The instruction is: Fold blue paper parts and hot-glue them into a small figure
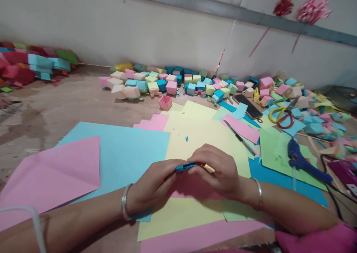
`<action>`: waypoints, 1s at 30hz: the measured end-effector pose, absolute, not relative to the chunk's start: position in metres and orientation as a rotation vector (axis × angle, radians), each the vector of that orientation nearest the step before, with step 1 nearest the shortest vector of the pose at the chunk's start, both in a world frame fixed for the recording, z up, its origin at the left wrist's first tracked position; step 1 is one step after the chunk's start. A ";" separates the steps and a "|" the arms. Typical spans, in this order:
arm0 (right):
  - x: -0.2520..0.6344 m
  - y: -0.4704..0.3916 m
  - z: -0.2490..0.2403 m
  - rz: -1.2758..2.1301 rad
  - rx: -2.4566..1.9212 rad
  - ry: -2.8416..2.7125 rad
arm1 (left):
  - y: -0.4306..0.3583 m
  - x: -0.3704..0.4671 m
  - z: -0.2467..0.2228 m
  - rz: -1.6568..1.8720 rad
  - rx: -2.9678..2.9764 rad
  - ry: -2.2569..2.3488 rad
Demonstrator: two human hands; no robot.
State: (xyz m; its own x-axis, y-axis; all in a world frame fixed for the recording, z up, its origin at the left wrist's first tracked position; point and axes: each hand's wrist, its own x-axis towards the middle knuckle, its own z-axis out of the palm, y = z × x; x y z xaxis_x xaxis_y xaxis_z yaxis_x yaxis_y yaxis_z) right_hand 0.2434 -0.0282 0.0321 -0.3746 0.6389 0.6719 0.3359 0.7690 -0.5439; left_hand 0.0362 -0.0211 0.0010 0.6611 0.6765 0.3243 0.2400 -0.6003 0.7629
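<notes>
Between my two hands is a small folded piece of blue paper [185, 167], seen nearly edge-on. My left hand [156, 182] grips its left end, fingers closed behind it. From the right, the fingertips of my right hand [216, 167] pinch the other end. Both hands are just above pale yellow paper [206, 134] and a pink sheet [192, 188]. A tiny blue V-shaped scrap [186, 139] lies on the yellow paper beyond them. To the left are a light blue sheet [131, 145] and a folded pink sheet [61, 167].
Several small paper boxes [171, 87] line the wall. An open pink box [165, 102] stands nearer. On the right are a craft knife [240, 138], scissors [283, 116], a phone [247, 106] and a blue glue gun [306, 164] with a black cord. Paper flowers [312, 10] are on the ledge.
</notes>
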 end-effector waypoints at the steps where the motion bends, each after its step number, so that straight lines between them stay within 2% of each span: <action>1: 0.243 -0.028 0.032 0.373 -0.725 -1.986 | -0.021 0.036 0.001 0.790 2.156 0.729; 7: 0.247 -0.030 0.034 0.182 -0.737 -2.010 | -0.022 0.037 0.002 0.842 2.118 0.741; 13: 0.259 -0.025 0.033 -0.240 -0.522 -2.175 | -0.025 0.040 0.007 0.778 2.059 0.777; 15: 0.259 -0.024 0.033 -0.157 -0.541 -2.160 | -0.026 0.039 0.009 0.765 2.057 0.752; 21: 0.252 -0.018 0.037 0.444 -0.593 -2.063 | -0.024 0.034 0.003 0.867 2.284 0.738; 30: 0.255 -0.018 0.034 0.292 -0.629 -2.059 | -0.025 0.036 0.008 0.806 2.252 0.797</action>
State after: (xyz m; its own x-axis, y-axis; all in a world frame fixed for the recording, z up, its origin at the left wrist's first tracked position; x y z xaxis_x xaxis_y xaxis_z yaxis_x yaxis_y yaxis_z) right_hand 0.2545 -0.0180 0.0336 -0.4352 0.5403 0.7202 0.3189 0.8406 -0.4378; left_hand 0.0363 -0.0248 0.0084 0.6334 0.6978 0.3345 0.3262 -0.6327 0.7023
